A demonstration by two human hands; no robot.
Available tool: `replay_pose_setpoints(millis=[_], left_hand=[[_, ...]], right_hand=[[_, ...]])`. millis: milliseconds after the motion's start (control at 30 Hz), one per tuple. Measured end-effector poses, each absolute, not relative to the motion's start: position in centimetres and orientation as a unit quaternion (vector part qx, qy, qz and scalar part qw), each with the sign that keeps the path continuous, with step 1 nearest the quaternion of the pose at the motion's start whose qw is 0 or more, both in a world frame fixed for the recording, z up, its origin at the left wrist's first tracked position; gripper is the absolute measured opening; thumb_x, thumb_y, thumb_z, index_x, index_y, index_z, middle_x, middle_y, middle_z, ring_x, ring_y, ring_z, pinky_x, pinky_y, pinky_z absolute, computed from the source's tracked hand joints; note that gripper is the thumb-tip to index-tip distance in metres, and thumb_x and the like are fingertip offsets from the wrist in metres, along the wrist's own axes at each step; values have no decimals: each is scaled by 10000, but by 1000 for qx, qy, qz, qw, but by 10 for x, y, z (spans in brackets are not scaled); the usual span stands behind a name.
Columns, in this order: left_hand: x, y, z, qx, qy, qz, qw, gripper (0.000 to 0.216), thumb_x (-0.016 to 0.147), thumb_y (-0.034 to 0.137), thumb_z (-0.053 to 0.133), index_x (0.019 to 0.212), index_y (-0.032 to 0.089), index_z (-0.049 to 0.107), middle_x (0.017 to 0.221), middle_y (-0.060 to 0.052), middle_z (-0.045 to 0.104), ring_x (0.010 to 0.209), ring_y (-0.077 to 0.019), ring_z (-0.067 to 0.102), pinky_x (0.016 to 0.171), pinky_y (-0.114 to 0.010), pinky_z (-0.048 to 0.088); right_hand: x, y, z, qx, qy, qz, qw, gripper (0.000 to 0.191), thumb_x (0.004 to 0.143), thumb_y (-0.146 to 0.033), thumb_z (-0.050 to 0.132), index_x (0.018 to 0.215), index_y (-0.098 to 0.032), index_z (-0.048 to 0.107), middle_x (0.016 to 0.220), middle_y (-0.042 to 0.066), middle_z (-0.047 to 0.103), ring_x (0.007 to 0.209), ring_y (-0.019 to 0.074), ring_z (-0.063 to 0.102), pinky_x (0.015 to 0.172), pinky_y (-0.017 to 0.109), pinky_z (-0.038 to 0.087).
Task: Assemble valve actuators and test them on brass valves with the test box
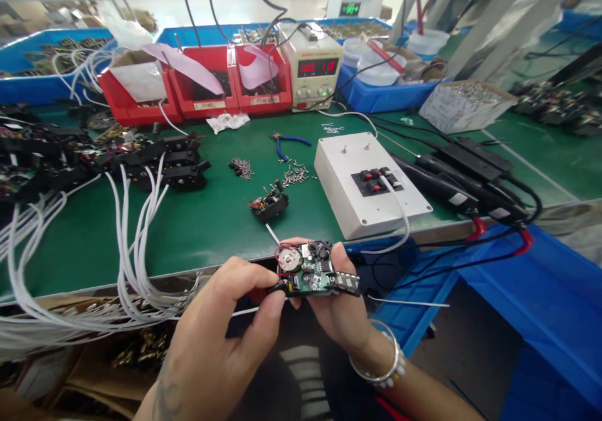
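Both hands hold a small open black device (314,270) just in front of the bench edge. It shows a green circuit board, a round silver motor and red wires. My left hand (226,333) pinches its left end between thumb and fingers. My right hand (341,308), with a bracelet on the wrist, cradles it from below and the right. A white cable trails from the device. A similar black unit (269,206) lies on the green mat (211,220) just beyond.
A white test box (369,186) with a cable stands right of centre. Loose screws (294,175), blue-handled pliers (286,142), a power supply (314,66), red bins (197,82), black electric screwdrivers (451,186) and bundles of white cables (136,245) with black units surround it.
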State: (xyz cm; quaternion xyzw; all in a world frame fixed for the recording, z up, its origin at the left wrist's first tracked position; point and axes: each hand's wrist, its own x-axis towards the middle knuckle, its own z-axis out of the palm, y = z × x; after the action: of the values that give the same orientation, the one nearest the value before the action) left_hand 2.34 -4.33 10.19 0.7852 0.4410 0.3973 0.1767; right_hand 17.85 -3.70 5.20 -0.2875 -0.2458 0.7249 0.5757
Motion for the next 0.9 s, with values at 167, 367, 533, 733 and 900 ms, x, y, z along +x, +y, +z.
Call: replay_pose_setpoints(millis=[167,367,533,733,900], left_hand=[[26,-44,98,816,423,369,140,131,1067,332,461,1077,283,582,849,33,734,741,-122,723,691,-188,592],[28,-45,97,833,409,365,78,129,1006,192,573,1104,224,652,923,-12,743,815,-144,710,761,-223,580],[29,-45,98,819,425,363,132,139,987,140,587,1046,219,685,909,8,719,793,-109,696,722,-175,567],[31,-41,95,830,423,353,87,90,983,150,616,1022,163,696,963,-36,691,880,-125,669,803,-195,556],[34,-39,86,857,383,343,-29,345,950,274,692,1198,42,632,1253,-180,698,1223,-268,602,1121,-392,455]], right_hand=[[177,-39,53,-289,-280,719,566,638,905,-739,624,1112,-143,720,866,85,648,728,176,583,579,237,493],[178,-44,42,-298,-302,712,559,645,980,-740,501,1223,-166,665,1010,92,646,721,148,572,609,240,485],[180,-49,29,-313,-322,705,549,631,1009,-720,459,1276,-177,638,1057,97,647,747,151,580,661,256,509],[178,-47,33,-287,-301,717,559,620,973,-725,540,1264,-187,638,1123,98,660,801,155,629,699,255,550],[173,-44,46,-229,-207,786,536,690,838,-805,655,1171,-202,697,1098,85,698,999,231,684,911,365,580]])
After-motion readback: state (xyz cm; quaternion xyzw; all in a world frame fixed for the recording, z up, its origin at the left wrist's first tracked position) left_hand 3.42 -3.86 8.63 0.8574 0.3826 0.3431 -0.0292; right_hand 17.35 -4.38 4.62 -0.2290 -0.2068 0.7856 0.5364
